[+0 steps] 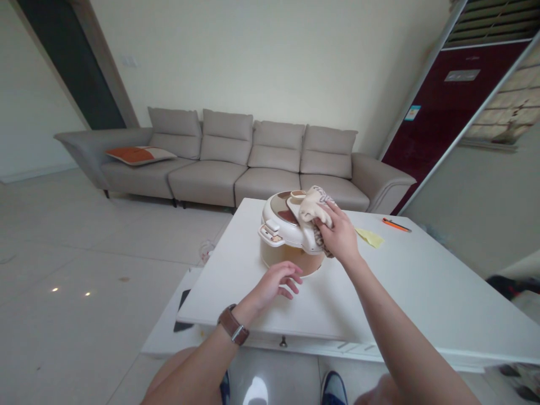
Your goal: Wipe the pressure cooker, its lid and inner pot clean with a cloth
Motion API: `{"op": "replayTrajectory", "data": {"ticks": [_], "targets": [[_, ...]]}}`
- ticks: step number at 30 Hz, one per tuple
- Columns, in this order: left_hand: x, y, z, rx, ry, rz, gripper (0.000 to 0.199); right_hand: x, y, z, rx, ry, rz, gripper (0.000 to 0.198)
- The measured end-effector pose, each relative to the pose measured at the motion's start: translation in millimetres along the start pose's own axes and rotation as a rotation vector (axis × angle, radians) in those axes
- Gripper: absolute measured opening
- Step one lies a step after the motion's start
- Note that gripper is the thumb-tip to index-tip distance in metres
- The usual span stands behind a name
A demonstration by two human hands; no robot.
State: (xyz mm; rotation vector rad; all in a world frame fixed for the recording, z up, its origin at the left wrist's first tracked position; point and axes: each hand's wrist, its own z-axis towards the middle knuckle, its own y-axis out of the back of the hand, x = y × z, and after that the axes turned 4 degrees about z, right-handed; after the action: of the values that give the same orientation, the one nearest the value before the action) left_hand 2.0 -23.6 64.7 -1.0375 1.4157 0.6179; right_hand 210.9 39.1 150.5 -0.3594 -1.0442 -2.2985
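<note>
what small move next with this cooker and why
Perhaps steady the cooker with the left hand, which is open and grips nothing just in front, since the right hand holds a cloth against the lid and pressure there might shift it.

White rectangular table (447,298) bears round white-and-tan lidded cooker (291,236); right of it, thin yellow sheet (370,238); farther right, slim orange-and-black tool (396,225).
</note>
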Motion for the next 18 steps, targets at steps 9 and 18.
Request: {"op": "replayTrajectory", "data": {"ticks": [9,18], "targets": [[5,-17,-3,0.021,-0.037,0.371,0.023,34,11,7,0.019,0.306,-0.203,0.045],[6,-11,-6,-0.012,-0.148,0.632,0.020,50,16,10,0.132,0.327,-0.178,0.023]]}}
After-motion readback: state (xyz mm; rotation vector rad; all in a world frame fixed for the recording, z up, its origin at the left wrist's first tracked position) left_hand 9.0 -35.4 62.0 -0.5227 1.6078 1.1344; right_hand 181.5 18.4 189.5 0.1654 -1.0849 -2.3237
